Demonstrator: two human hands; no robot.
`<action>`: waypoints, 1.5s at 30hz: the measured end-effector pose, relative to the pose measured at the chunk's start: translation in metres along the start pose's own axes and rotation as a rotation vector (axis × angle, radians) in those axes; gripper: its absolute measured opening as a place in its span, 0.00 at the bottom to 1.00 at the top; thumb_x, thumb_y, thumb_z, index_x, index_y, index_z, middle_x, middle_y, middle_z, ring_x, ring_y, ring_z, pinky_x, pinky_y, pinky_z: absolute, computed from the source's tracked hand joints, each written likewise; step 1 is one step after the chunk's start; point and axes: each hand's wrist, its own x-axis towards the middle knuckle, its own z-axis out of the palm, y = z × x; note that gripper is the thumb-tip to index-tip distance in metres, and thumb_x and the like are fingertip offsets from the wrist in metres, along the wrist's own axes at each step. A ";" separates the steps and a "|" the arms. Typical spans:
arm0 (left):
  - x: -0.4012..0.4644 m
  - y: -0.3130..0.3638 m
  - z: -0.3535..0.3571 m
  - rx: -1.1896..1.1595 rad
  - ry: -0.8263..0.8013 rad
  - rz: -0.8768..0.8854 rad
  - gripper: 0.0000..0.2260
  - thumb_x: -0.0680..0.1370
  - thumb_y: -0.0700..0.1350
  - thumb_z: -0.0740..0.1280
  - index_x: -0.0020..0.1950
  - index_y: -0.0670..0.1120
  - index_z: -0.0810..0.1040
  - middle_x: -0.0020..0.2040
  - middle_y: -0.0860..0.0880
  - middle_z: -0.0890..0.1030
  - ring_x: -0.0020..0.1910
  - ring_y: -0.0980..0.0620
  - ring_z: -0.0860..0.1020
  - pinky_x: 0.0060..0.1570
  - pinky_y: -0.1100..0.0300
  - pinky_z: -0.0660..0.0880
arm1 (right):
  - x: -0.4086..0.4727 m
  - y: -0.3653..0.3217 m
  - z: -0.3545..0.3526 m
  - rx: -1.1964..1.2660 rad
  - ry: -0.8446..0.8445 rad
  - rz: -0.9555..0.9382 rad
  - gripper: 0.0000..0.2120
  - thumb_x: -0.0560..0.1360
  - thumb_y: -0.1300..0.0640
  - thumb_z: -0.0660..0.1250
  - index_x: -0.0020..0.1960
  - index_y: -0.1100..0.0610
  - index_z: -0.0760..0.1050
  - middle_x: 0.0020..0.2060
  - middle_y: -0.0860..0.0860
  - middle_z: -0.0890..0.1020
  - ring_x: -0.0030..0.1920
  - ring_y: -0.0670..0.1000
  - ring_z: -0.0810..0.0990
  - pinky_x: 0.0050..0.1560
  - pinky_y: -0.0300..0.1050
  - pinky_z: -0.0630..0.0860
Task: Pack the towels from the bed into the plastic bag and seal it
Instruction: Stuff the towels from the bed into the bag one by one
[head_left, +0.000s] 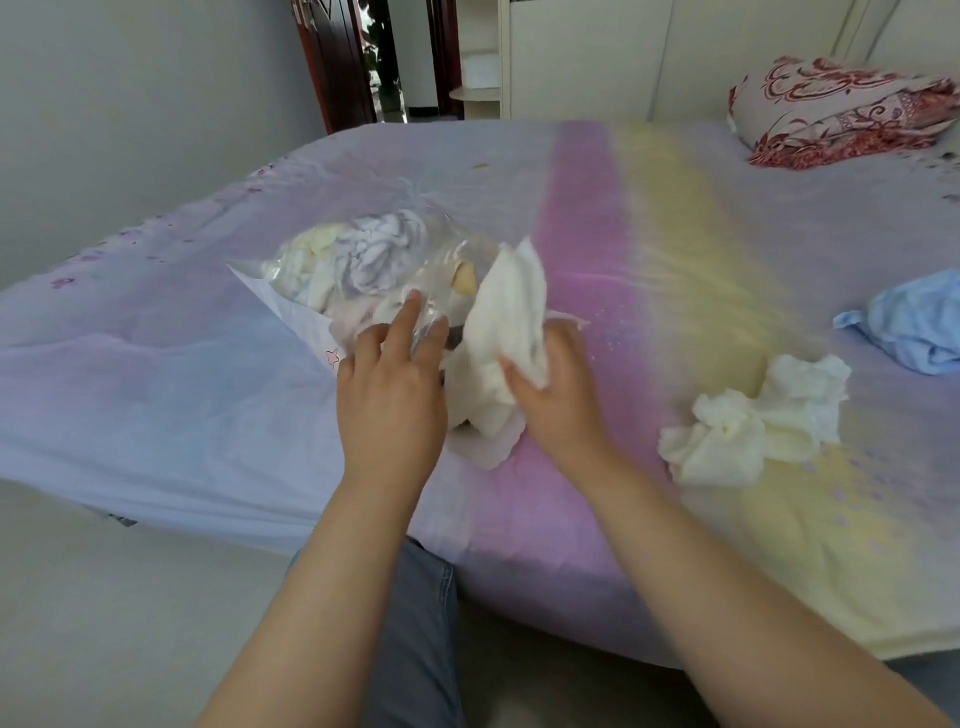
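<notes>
Pale wall (130, 104), open dark doorway (395, 57), cream wardrobe (597, 52) behind

Red-patterned folded quilt (841, 111) at bed's far right corner, open doorway (397, 57) behind, cream wardrobe (623, 52) alongside

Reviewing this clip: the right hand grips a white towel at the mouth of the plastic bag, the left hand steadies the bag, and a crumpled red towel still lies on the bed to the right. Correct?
Not quite. The loose towels on the bed at the right are a white towel pile and a blue towel, not red, as the head view shows. The rest holds: the right hand grips a white towel at the plastic bag, which the left hand steadies.
</notes>
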 end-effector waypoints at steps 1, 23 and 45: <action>0.002 0.000 0.000 -0.025 0.006 0.018 0.26 0.68 0.33 0.68 0.66 0.45 0.76 0.71 0.44 0.73 0.53 0.39 0.75 0.45 0.49 0.72 | -0.011 0.007 0.015 -0.132 -0.022 -0.115 0.11 0.70 0.64 0.69 0.51 0.60 0.72 0.52 0.56 0.75 0.53 0.54 0.74 0.50 0.44 0.71; 0.002 -0.001 0.004 -0.383 0.161 -0.081 0.30 0.71 0.30 0.54 0.72 0.44 0.71 0.71 0.51 0.72 0.49 0.51 0.66 0.34 0.58 0.71 | 0.049 0.017 0.074 -0.983 -0.048 -0.149 0.18 0.68 0.62 0.70 0.57 0.57 0.75 0.52 0.57 0.76 0.46 0.55 0.77 0.39 0.43 0.75; -0.001 0.012 0.009 -0.399 0.130 -0.067 0.32 0.68 0.28 0.57 0.71 0.45 0.72 0.71 0.51 0.73 0.45 0.53 0.64 0.31 0.58 0.68 | 0.073 0.002 0.087 -0.520 -0.314 0.095 0.24 0.78 0.53 0.56 0.72 0.55 0.56 0.64 0.56 0.73 0.63 0.56 0.73 0.63 0.54 0.71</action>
